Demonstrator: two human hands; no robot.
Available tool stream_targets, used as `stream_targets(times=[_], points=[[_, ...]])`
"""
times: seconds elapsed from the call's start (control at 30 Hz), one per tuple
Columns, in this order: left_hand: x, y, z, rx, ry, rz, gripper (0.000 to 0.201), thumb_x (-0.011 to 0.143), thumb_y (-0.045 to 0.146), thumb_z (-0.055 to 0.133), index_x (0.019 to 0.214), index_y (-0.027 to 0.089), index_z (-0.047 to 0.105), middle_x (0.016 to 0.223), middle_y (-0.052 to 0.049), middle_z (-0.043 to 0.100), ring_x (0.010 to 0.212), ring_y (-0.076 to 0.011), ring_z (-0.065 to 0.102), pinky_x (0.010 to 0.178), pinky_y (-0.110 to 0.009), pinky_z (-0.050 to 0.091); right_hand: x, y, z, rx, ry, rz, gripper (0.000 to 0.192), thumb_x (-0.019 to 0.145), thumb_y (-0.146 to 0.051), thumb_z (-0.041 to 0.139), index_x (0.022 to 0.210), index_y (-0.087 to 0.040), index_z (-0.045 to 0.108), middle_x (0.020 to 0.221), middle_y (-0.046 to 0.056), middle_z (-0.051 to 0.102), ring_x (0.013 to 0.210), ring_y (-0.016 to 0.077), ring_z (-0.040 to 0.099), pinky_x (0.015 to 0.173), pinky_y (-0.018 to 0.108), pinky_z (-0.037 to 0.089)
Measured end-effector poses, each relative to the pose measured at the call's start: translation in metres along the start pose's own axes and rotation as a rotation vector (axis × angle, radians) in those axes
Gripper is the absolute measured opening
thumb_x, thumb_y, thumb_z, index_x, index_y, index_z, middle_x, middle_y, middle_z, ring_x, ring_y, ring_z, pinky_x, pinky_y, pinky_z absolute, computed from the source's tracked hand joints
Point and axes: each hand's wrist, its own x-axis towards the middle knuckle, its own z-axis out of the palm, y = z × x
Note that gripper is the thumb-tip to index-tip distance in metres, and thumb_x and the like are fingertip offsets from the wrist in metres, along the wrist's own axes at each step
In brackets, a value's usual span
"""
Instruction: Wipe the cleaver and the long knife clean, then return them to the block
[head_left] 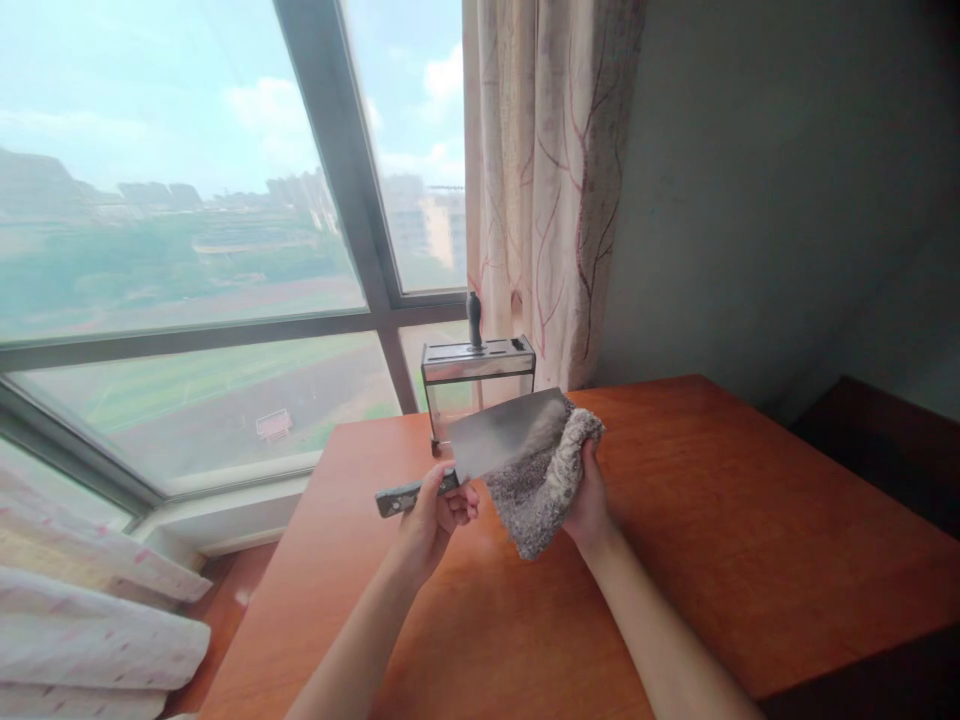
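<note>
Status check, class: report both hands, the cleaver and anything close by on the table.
Left hand gripping cleaver by its handle. Right hand holding grey cloth against the blade. Knife block stands just behind on the wooden table, one handle in it.

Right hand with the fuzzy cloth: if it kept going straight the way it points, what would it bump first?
Probably the cleaver blade; the right hand presses the cloth against it.
</note>
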Motion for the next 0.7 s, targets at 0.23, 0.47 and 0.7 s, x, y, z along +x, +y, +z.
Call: stream_targets(times=[0.23,0.47,0.7], points=[[-0.0028,-0.0095,0.0077,0.067,-0.029,-0.017,0.03,0.082,0.047,0.058,0.09,0.018,0.057,0.074,-0.003,0.065,0.056,-0.0126,0.056,0.053,-0.025,0.036,-0.005,-0.0001,0.0017,-0.017,-0.05,0.024,0.059,0.072,-0.071,0.052,0.111,-0.029,0.064,0.115,0.004,0.067,0.113,0.0289,0.058,0.09,0.047,0.049],[-0.0013,-0.0025,0.005,0.043,0.074,0.018,0.028,0.081,0.045,0.06,0.082,0.017,0.056,0.071,-0.002,0.063,0.055,-0.0099,0.051,0.055,-0.023,0.037,-0.0065,0.002,-0.0023,-0.039,-0.01,0.056,0.044,0.069,-0.053,0.069,0.104,-0.028,0.067,0.112,0.002,0.069,0.113,0.0274,0.058,0.095,0.042,0.046],[-0.0022,-0.0004,0.0046,0.051,0.041,0.045,0.026,0.082,0.043,0.059,0.087,0.018,0.058,0.07,-0.002,0.063,0.059,-0.0109,0.051,0.059,-0.024,0.038,-0.0023,0.008,-0.0051,-0.096,-0.069,0.151,0.053,0.071,-0.063,0.064,0.105,-0.023,0.066,0.107,0.004,0.071,0.11,0.0229,0.06,0.094,0.036,0.045]])
